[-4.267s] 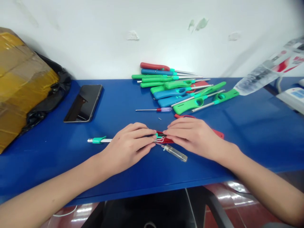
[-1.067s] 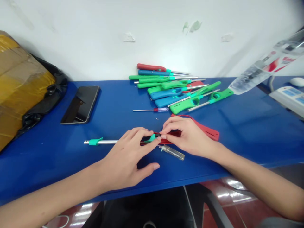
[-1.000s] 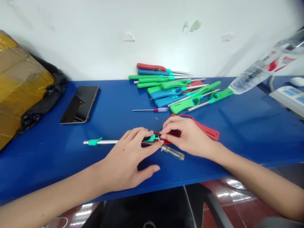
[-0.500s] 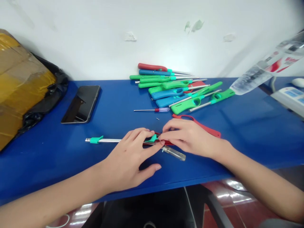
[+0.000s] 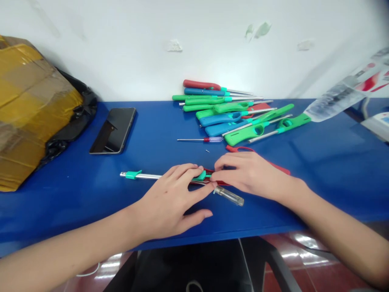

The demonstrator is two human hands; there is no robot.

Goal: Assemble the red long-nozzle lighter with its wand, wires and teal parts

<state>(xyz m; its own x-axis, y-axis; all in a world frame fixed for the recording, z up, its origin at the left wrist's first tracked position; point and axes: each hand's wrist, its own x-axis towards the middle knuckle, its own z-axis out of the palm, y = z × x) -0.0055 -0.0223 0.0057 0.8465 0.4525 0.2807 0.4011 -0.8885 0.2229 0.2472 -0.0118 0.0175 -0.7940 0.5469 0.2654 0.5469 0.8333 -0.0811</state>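
Observation:
My left hand (image 5: 172,200) lies over an opened gas lighter with a long metal tube (image 5: 148,176). Its fingertips press both sides of the red casing (image 5: 223,182), while the thumb sticks out apart. Close by, my right hand (image 5: 246,172) has its thumb and fingers pinched together over the casing's inside; what they hold is hidden. Between the hands shows a green inner part (image 5: 201,176), and a green collar (image 5: 132,174) sits near the tube's tip. A clear fuel tank (image 5: 231,196) slants out on the near side. The other red casing half (image 5: 232,149) lies partly behind my right hand.
Behind lie a screwdriver (image 5: 199,140), a tiny screw (image 5: 207,151) and a pile of several lighters (image 5: 221,119). A phone (image 5: 114,130) and a taped box (image 5: 36,109) are left; a plastic bottle (image 5: 337,99) leans at the right. The blue table (image 5: 75,194) ends in front.
The whole view has shifted, so the table's things appear farther right. Both hands stay at the opened lighter, with only slight finger movement at the right hand.

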